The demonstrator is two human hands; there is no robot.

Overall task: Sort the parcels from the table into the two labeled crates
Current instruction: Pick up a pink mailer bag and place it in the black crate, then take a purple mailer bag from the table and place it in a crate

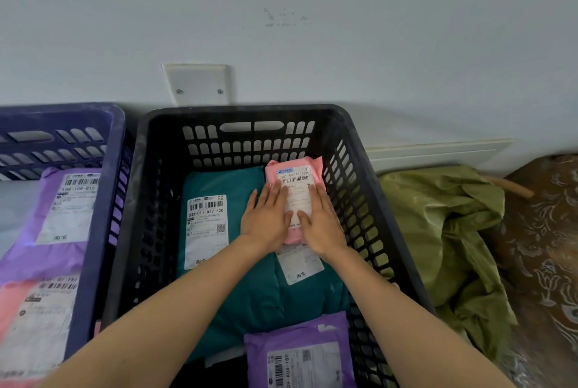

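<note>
Flat on pink parcel (294, 175) in black crate (244, 112): left hand (266, 219), right hand (322, 225)

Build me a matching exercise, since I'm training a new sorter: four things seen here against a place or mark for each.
Things:
1. pink parcel
2. teal parcel
3. purple parcel
4. green sack

Places or marks:
A. outside, right of the black crate
B. under the left hand and right hand
C. labelled 033-011-R27-320
D. at the black crate's near end

Pairs: 1-B, 2-C, 3-D, 4-A.
</note>
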